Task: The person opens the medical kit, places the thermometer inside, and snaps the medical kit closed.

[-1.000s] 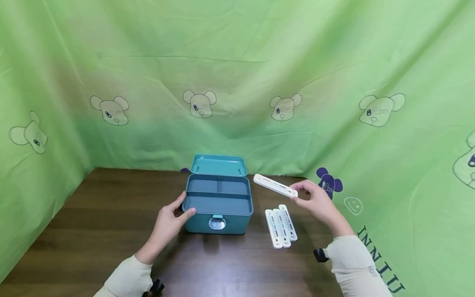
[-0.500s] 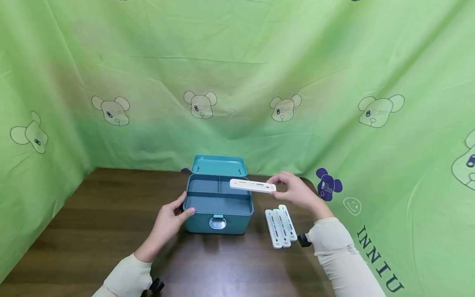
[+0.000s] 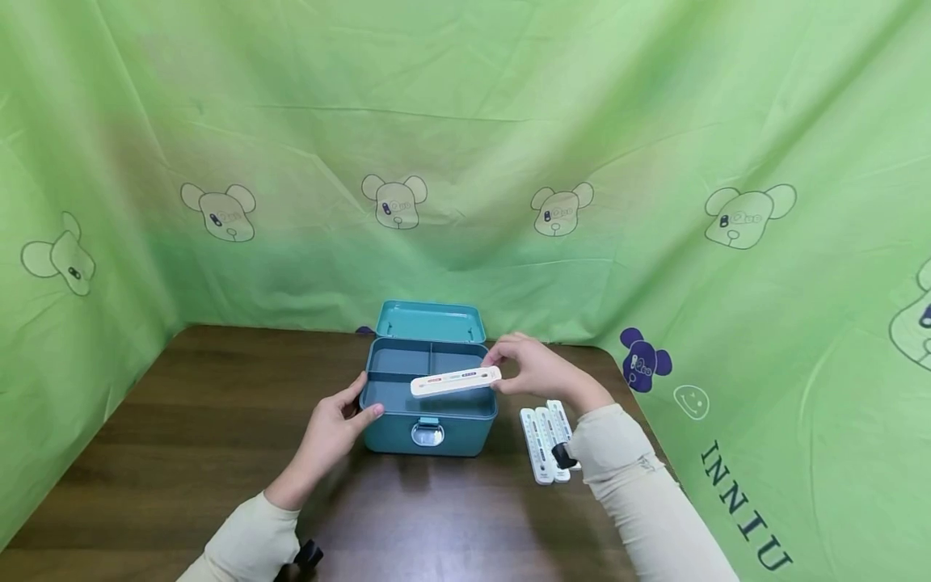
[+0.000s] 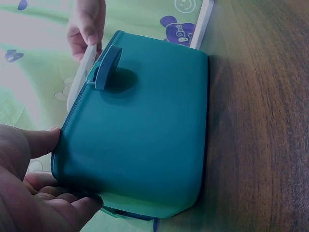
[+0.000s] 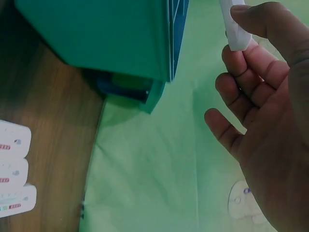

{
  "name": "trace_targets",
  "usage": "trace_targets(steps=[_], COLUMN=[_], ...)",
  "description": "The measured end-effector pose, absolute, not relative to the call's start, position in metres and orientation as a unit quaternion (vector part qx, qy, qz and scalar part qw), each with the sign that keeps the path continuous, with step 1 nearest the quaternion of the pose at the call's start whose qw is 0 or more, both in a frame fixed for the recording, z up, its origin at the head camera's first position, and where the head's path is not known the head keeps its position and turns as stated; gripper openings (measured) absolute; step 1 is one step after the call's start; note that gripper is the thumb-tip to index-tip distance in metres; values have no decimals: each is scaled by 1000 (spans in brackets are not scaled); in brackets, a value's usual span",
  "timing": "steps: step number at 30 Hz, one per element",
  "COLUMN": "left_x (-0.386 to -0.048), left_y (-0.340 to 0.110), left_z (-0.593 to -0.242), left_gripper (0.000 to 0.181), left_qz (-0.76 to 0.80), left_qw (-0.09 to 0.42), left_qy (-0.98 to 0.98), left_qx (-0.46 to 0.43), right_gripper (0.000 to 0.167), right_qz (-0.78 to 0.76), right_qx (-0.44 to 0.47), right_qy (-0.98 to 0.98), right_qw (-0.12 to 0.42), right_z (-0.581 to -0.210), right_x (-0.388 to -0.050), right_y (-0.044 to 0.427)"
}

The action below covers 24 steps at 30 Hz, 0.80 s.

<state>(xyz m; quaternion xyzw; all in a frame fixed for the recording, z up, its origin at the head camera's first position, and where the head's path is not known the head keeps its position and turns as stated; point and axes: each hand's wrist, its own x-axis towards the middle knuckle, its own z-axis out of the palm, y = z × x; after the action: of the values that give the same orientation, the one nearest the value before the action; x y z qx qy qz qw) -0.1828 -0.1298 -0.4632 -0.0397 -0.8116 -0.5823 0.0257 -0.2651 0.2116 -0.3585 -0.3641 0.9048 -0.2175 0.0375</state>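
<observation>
In the head view, a teal storage box stands with its lid raised at the back. A grey-blue divided tray sits in its top. My left hand holds the box's front-left corner, thumb at the rim and fingers along the side. Between thumb and fingers, my right hand pinches one end of a flat white thermometer with coloured print. It hangs tilted above the tray's front compartment. In the right wrist view only its near end shows, with the remaining fingers loosely bent.
Several similar white thermometers lie side by side on the brown wooden table, right of the box, partly behind the right sleeve. A clear latch juts from the box front. Green printed cloth hangs behind the table.
My right hand has carried the thermometer leftward from beyond the box's right side to over the tray, and its far end has swung downward. The left hand and box stay put.
</observation>
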Motion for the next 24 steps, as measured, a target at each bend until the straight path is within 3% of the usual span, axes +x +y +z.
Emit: trace_targets(steps=[11,24], left_x=[-185,-186], left_y=[-130,-130], left_z=[-464,-465], left_gripper=[70,69], left_qz=[-574,-571], left_qw=[31,38], left_qy=[-817,-819], left_qx=[-41,-41], right_gripper=[19,23], right_qz=[-183,-144], right_qx=[-358,-434], right_qy=[911,885], right_qw=[88,85], right_z=[-364,-360], right_x=[-268,-274], right_y=[181,159])
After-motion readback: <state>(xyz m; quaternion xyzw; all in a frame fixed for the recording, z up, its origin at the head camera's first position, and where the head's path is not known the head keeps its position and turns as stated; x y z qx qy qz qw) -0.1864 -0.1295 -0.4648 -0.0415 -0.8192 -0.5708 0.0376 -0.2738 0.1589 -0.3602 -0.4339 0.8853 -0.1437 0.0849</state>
